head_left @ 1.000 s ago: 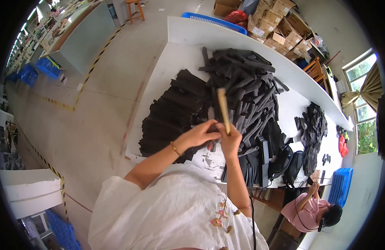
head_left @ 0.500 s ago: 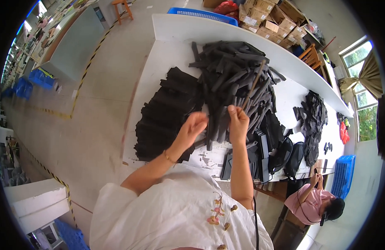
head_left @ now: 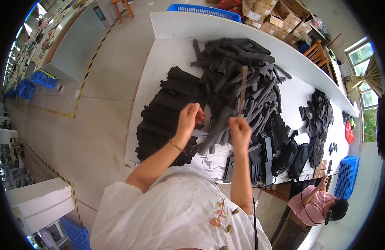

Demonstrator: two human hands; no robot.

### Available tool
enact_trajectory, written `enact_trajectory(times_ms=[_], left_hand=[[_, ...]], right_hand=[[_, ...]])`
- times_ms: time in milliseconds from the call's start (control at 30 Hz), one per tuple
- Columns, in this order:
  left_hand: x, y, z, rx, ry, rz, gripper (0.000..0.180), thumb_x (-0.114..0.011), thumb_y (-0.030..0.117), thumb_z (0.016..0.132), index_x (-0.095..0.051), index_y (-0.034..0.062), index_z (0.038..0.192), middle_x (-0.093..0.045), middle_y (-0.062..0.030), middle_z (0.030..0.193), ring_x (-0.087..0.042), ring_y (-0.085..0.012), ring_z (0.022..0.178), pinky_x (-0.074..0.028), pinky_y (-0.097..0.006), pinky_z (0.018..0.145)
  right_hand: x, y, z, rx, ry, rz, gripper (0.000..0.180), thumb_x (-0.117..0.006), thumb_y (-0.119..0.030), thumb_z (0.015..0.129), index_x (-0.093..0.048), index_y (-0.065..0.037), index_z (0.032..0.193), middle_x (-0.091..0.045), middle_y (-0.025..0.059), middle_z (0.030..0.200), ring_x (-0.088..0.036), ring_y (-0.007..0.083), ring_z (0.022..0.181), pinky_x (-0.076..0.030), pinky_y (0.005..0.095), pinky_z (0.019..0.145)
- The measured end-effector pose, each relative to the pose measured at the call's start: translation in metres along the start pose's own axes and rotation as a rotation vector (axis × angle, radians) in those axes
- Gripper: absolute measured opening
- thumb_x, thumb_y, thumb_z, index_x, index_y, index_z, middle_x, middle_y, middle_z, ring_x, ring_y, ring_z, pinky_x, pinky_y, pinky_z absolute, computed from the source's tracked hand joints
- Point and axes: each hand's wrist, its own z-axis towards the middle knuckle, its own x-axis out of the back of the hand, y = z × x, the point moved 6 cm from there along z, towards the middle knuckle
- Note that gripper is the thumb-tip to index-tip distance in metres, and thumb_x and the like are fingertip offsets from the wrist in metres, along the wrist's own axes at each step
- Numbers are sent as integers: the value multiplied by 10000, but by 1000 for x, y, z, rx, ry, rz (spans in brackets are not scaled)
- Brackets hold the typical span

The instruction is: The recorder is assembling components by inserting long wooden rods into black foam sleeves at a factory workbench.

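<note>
A thin, flat wooden stick points away from me over the heap, and the closed fingers of my right hand grip its near end. Beside that hand a dark grey fabric tube slants down to the left, slightly blurred; whether the fingers also hold it I cannot tell. My left hand hovers at the right edge of a layered stack of black fabric pieces, fingers loosely bent and apart, nothing visible in them. Beyond both hands lies a big heap of dark grey fabric tubes.
The white table has a raised back panel. To the right are black pouches, flat dark pieces and another black pile. A person in pink works at the right end, near a blue crate.
The stick has swung left to point nearly straight away from me. My right hand has moved slightly nearer to me, my left slightly away. The fabric tube beside the right hand has tilted leftward.
</note>
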Motion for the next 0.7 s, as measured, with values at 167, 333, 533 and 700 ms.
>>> enact_trajectory(times_ms=[167,333,533,700], left_hand=[[39,45,88,-600,64,781,125,-683,140,827,-660,36,892,-622,-94,782,-603,-209,651,-483,-295,613],[51,23,174,-567,-179,1178,186,-714,137,749,-686,83,925,-637,-49,910,-565,-250,980,-468,-367,840],[53,-19,220,-199,-615,1248,183,-726,147,734,-703,92,907,-645,-66,1047,-510,-271,1097,-425,-374,951],[46,5,209,-275,-571,1114,99,-690,124,779,-691,74,864,-647,-34,1064,-489,-252,1133,-392,-373,982]], right_hand=[[68,-35,38,-8,225,-897,337,-650,-325,880,-582,-44,1054,-595,94,682,-580,247,603,-446,361,561],[46,14,32,108,26,-956,171,-544,-222,927,-611,-87,1008,-635,186,790,-622,384,729,-489,453,619],[12,44,38,149,-124,-906,137,-585,-159,885,-639,-74,978,-658,134,820,-641,332,732,-503,408,602],[-2,43,52,215,-157,-859,118,-595,-136,877,-645,-78,967,-649,106,805,-632,306,684,-496,381,572]])
